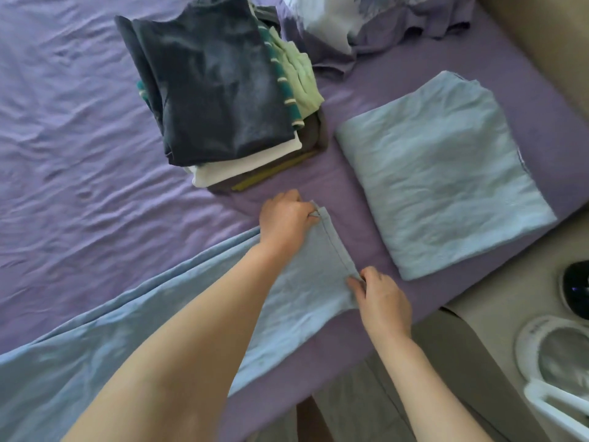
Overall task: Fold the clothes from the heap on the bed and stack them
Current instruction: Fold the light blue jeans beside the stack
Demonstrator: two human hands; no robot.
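Head view: left hand point(285, 218) and right hand point(384, 301) pinching blue cloth point(306, 291) hem corners, folded stack point(220, 90) at 12 o'clock. Risk: crooked fold if corners misalign.

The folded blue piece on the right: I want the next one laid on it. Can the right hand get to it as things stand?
Probably yes: bare purple sheet separates the right hand from the folded blue piece, but that hand is pinching the long blue cloth.
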